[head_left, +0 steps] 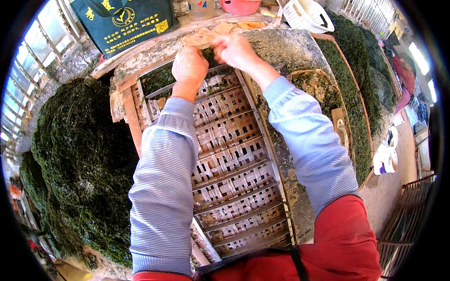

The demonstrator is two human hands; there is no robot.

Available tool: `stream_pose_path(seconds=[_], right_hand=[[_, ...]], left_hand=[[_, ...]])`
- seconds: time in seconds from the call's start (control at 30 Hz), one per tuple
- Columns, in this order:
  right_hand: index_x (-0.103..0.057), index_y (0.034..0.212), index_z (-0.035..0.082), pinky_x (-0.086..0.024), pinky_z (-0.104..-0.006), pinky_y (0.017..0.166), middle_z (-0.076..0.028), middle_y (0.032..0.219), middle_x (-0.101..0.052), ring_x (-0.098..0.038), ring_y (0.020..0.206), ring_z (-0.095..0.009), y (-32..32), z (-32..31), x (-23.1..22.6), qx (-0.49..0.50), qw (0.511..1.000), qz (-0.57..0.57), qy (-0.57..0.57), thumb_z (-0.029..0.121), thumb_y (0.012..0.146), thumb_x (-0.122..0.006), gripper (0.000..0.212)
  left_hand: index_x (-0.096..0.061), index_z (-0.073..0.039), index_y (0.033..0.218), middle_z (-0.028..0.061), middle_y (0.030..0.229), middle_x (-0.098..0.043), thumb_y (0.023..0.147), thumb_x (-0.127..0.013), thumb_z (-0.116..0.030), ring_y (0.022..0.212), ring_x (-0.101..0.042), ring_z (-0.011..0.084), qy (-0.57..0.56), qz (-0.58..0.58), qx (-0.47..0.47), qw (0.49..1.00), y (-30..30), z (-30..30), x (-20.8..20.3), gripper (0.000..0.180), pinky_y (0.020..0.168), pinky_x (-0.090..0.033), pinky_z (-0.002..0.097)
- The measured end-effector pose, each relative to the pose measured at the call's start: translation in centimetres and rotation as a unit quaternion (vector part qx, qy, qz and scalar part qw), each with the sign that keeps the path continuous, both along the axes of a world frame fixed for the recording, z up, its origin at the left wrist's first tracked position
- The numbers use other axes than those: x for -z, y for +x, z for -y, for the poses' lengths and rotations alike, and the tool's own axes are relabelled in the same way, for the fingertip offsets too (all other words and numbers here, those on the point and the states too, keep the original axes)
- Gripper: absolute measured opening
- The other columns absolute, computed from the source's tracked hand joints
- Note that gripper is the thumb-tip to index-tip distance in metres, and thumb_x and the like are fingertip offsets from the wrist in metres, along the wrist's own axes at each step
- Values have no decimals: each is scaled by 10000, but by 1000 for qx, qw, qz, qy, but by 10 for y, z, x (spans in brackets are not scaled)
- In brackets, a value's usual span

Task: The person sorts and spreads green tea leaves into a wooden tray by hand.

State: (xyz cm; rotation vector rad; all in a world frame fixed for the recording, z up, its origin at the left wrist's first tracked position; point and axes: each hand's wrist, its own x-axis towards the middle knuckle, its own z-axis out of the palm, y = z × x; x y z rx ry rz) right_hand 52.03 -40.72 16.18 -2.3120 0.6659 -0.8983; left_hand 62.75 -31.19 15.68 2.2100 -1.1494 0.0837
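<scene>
My left hand (190,65) is closed in a fist above the far end of a slatted frame (266,154). Just to its right, my right hand (233,49) has its fingers bent together, slightly blurred. A little dark green stringy stuff, like seaweed, shows between the hands; whether either grips it is hidden. The frame lies over a woven bamboo mat (228,132), and cross slats divide it into several rows. Dark green strands (157,80) fill part of the farthest row. Through the nearer rows the bare weave shows.
A big heap of dark green strands (84,164) rises at left. A dark green bag (124,25), a pink basin (240,5) and a white basket (307,16) stand at the far edge. Right of the frame lies a wooden-handled piece (340,124). A person in red (404,79) is far right.
</scene>
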Motion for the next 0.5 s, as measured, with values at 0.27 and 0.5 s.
stream_pose_path(seconds=[0.27, 0.5], right_hand=[[-629, 1042, 39, -460, -351, 924, -158, 1171, -560, -567, 1063, -257, -133, -56, -25, 119, 963, 35, -237, 71, 772, -602, 273], [-478, 1198, 3, -427, -438, 851, -194, 1162, -501, -489, 1034, -379, -360, -85, 100, 464, 787, -204, -352, 118, 855, -572, 373]], left_hand=[[-687, -58, 944, 135, 921, -676, 694, -520, 29, 876, -642, 278, -88, 99, 144, 981, 18, -34, -3, 313, 831, -493, 338], [-677, -75, 961, 147, 1001, -647, 692, -490, 52, 966, -607, 297, -91, 40, 235, 967, 30, -55, 9, 351, 865, -483, 358]])
